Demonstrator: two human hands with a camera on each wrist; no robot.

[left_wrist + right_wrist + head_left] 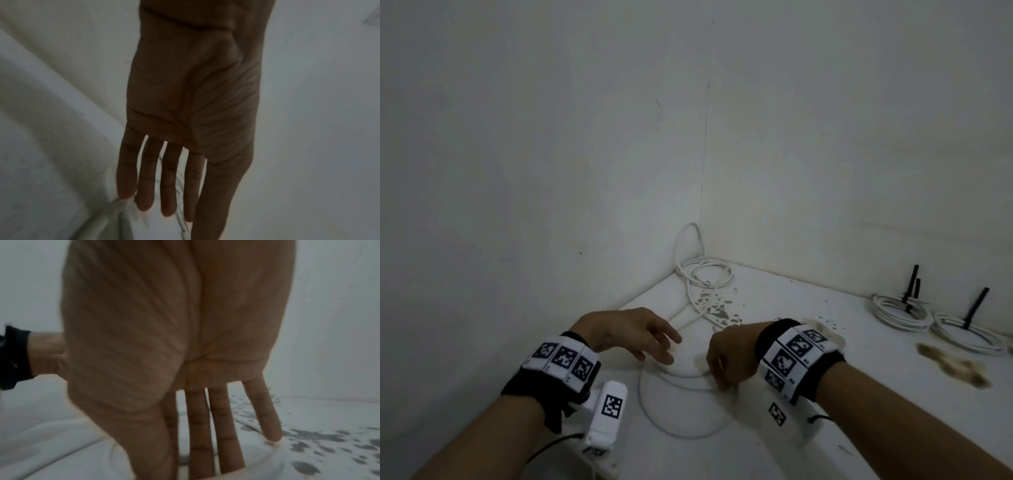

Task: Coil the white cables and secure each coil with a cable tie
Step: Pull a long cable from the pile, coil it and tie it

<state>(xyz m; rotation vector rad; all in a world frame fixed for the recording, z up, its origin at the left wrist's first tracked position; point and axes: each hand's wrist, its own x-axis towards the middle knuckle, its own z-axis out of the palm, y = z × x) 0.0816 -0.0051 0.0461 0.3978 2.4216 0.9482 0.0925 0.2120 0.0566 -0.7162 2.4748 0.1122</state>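
The head camera looks down and forward from up high at a white table [825,308] set in a corner of two walls. It sees both arms reach in from the near edge, the left hand [633,334] on the left and the right hand [729,356] on the right.

The left wrist camera sits very close under the left hand [191,100] — the palm fills the middle, fingers pointing away at the table.

The right wrist camera is just as close to the right hand [164,331], looking along it to the far corner.

All three views share the white cable [681,404] and the table top — the right wrist view [244,421] also shows gray spots [308,438], seen from the head too [717,308].
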